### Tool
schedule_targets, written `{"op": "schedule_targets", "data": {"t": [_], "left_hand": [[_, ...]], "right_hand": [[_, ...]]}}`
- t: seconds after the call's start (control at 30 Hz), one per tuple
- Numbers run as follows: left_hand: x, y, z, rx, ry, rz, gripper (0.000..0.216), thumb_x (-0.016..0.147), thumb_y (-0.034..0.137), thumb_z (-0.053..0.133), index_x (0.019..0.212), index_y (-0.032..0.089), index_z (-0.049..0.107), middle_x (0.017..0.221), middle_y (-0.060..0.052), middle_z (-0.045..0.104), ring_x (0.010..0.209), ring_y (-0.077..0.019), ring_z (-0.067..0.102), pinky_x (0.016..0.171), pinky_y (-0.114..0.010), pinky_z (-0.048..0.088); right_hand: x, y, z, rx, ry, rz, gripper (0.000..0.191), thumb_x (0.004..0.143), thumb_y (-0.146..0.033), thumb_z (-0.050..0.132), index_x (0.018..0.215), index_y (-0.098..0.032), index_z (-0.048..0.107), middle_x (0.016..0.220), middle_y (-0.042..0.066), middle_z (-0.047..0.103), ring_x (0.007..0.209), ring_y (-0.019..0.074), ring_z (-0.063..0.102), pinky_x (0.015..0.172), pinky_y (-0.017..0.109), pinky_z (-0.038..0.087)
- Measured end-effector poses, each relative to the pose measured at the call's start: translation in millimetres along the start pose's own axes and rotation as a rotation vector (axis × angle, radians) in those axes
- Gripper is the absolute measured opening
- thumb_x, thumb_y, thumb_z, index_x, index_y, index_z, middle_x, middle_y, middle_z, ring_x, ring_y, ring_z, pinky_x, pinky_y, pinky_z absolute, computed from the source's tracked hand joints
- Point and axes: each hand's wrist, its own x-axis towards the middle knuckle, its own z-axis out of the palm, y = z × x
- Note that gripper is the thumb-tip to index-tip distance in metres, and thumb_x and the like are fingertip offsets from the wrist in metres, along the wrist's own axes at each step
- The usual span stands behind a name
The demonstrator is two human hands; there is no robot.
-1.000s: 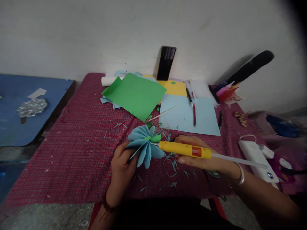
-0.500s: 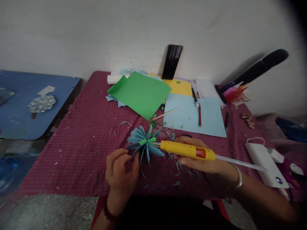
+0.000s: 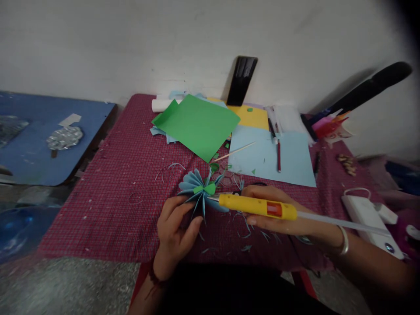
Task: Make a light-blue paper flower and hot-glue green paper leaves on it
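A light-blue paper flower (image 3: 192, 180) with many folded petals lies on the cloth, a green paper strip (image 3: 209, 188) across its middle. My left hand (image 3: 175, 227) is at its lower left side, fingers touching or just under the petals, thumb spread apart from them. My right hand (image 3: 274, 216) grips a yellow glue gun (image 3: 249, 205), a translucent glue stick (image 3: 341, 222) sticking out of its back end. The metal nozzle (image 3: 215, 198) points left at the flower, just below the green strip; whether it touches is unclear.
Green paper (image 3: 200, 127), light-blue paper (image 3: 295, 159) and a thin wooden stick (image 3: 235, 151) lie beyond the flower. A phone (image 3: 242, 81) leans on the wall. Paper scraps surround the flower. A white power strip (image 3: 364, 218) is at right; a cable hangs beneath my right arm.
My left thumb has moved away from the petals it was pressed near. The nozzle has come down slightly from the green strip, whose right end now shows broader. The view has shifted slightly.
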Motion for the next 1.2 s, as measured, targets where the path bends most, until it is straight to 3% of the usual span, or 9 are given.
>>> {"op": "schedule_targets", "data": {"t": [0.27,0.67,1.2], "left_hand": [[-1.6,-3.8,3.5,-0.047,0.009,-0.012,0.017,0.088,0.025,0.060,0.103,0.019,0.062,0.103,-0.005,0.063,0.096,-0.0189,0.061,0.082,-0.033,0.052],[-5.2,-3.8,2.5,-0.131,-0.024,-0.055,0.019,0.091,0.026,0.052,0.106,0.018,0.062,0.105,-0.007,0.060,0.098,-0.0201,0.059,0.083,-0.035,0.050],[-2.0,-0.8,4.7,-0.131,-0.011,-0.092,0.017,0.091,0.019,0.051,0.102,0.019,0.064,0.100,-0.006,0.062,0.095,-0.0193,0.060,0.080,-0.035,0.050]], "right_hand": [[6.9,-11.3,0.3,-0.107,0.008,-0.053,0.022,0.085,-0.037,0.065,0.085,-0.018,0.054,0.070,-0.004,0.048,0.059,0.0102,0.043,0.052,0.024,0.035],[8.9,-17.0,0.8,-0.253,0.002,-0.070,0.022,0.087,-0.038,0.062,0.088,-0.017,0.056,0.074,-0.001,0.054,0.063,0.0124,0.047,0.057,0.026,0.037],[9.4,-18.3,-1.2,-0.256,-0.012,-0.060,0.018,0.087,-0.037,0.062,0.086,-0.020,0.054,0.073,-0.002,0.054,0.062,0.0130,0.048,0.056,0.026,0.037]]}}
